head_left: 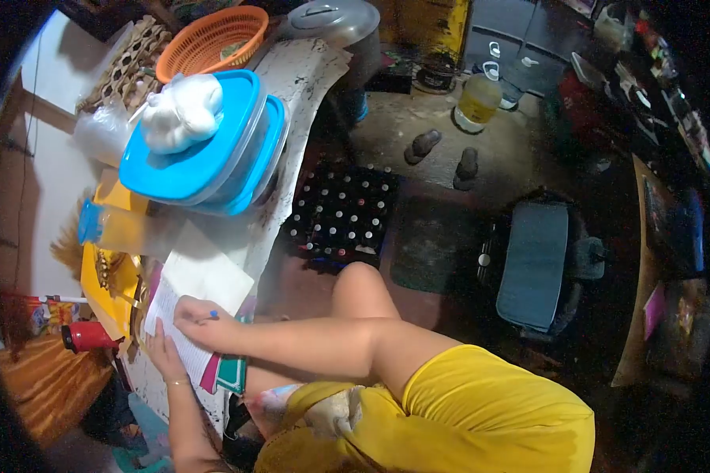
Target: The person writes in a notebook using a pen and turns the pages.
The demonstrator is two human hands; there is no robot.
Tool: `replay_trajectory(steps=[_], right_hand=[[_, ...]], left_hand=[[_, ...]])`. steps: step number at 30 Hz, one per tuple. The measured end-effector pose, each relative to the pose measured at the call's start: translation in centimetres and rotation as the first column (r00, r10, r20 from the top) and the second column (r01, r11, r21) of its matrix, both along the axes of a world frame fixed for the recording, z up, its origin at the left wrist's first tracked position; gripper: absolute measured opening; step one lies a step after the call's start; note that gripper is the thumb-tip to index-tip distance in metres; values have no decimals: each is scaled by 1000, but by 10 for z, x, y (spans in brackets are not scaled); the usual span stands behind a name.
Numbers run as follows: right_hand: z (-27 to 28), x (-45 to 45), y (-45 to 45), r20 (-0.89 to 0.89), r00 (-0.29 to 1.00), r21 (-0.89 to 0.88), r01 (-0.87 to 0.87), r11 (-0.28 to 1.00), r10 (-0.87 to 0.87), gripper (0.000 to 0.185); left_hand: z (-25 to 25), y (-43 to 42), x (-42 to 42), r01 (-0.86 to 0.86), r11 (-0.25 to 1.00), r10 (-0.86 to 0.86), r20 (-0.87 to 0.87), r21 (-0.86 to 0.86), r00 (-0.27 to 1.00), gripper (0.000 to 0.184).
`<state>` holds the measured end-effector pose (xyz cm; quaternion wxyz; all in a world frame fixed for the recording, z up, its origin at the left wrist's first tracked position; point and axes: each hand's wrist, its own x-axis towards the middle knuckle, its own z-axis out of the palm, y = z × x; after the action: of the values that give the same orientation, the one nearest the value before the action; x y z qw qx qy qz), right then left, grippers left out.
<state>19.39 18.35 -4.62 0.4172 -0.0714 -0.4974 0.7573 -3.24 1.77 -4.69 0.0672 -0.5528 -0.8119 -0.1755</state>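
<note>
My right hand (pixel 201 323) is closed around a pen, whose blue end (pixel 214 314) sticks out beside the wrist. It rests over a sheet of lined paper (pixel 183 348) covered in writing. Below it, my left hand (pixel 163 356) lies flat along the paper's edge, fingers stretched out, a thin bracelet at the wrist. A blank white sheet (pixel 209 272) lies beyond the written one. Under the papers, the corner of a green book or folder (pixel 230 374) shows next to a magenta edge. The pen tip is hidden by my right hand.
Blue-lidded plastic containers (pixel 173 169) stand stacked on the table (pixel 308 75), topped by a knotted white plastic bag (pixel 183 114). An orange basket (pixel 213 43) sits behind. Left are a yellow envelope (pixel 106 303) and a red container (pixel 91 337). Crated bottles (pixel 343 209) and a chair (pixel 532 264) occupy the floor.
</note>
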Motion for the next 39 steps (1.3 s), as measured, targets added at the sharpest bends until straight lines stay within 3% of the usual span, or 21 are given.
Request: replay_trajectory(steps=[4, 7, 9, 13, 15, 16, 18, 22, 24, 28, 33, 36, 39], right_hand=[[1, -2, 3, 94, 996, 46, 2, 999, -6, 17], [8, 5, 8, 73, 995, 24, -67, 997, 65, 18], [13, 16, 12, 154, 970, -14, -190, 982, 190, 17], [2, 8, 10, 86, 965, -34, -247, 968, 249, 17], [-2, -1, 8, 70, 997, 170, -33, 985, 21, 18], [1, 2, 9, 65, 998, 180, -21, 983, 9, 18], [6, 11, 11, 168, 962, 4, -219, 976, 215, 19], [0, 5, 13, 167, 975, 58, -160, 985, 149, 20], [-3, 3, 10, 80, 995, 130, -63, 989, 53, 21], [-5, 3, 9, 130, 988, 98, -92, 991, 79, 21], [-9, -2, 7, 66, 998, 159, 12, 987, -23, 19], [7, 13, 8, 175, 984, 70, -58, 996, 45, 18], [-1, 5, 4, 138, 988, 11, -64, 998, 62, 19]], left_hand=[[-2, 1, -5, 10, 1000, -10, -59, 0, 998, 52], [-2, 3, -3, 15, 1000, -15, -36, -2, 999, 52], [-1, 2, -2, 21, 1000, -22, -41, -21, 999, 53], [-2, 4, -3, 59, 998, -60, -117, -9, 991, 53], [-3, 3, 1, -33, 999, 34, -3, 6, 999, 52], [-3, 4, 2, -22, 1000, 22, -8, 17, 1000, 52], [0, 4, 5, -34, 999, 33, 91, 4, 995, 53], [3, 7, 7, -21, 1000, 18, 121, 23, 993, 53], [2, 5, 6, -64, 997, 66, 79, -33, 995, 53], [2, 3, 8, -2, 1000, 3, 93, -7, 996, 52], [4, 3, 10, -14, 1000, 13, 95, 5, 995, 52], [2, 2, 8, -22, 1000, 21, 104, 10, 994, 52], [1, 4, 8, 1, 1000, -2, 97, 12, 995, 53]])
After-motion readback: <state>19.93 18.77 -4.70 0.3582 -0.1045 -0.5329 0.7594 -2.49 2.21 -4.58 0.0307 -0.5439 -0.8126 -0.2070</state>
